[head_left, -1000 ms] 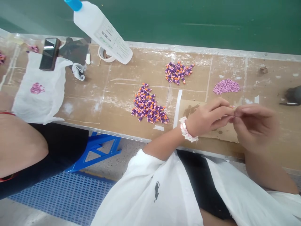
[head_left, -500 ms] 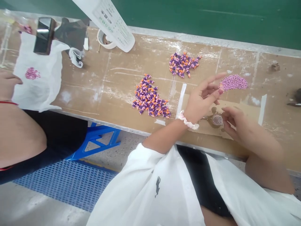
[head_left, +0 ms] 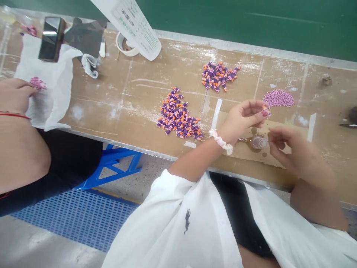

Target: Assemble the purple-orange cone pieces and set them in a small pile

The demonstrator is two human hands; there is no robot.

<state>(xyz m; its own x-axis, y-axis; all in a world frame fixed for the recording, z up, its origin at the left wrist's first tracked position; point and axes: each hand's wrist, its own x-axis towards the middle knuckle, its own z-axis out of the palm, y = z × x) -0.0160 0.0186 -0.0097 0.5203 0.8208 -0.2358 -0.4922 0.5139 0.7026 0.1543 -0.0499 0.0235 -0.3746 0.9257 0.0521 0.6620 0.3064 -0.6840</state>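
Observation:
My left hand, a pale scrunchie on its wrist, is closed in a pinch. A small orange-and-pink figurine shows at its fingertips, partly hidden by them. My right hand is closed too, fingertips together beside a small clear cup; whatever they pinch is too small to make out. The cup stands in a wet patch on a taped-down piece of cardboard. Just beyond my left fingertips lies a heap of tiny pink pieces. Purple, pink and orange figurines form a larger pile and a smaller pile.
A white bottle leans in at the back beside a tape roll. At the left, a co-worker's hand reaches over a white cloth with pink pieces; a dark phone-like box lies on it. A blue stool stands below.
My left hand has turned and come slightly down, bringing the figurine away from the pink heap. My right hand has shifted slightly right of the cup. The co-worker's hand has reached the pink pieces.

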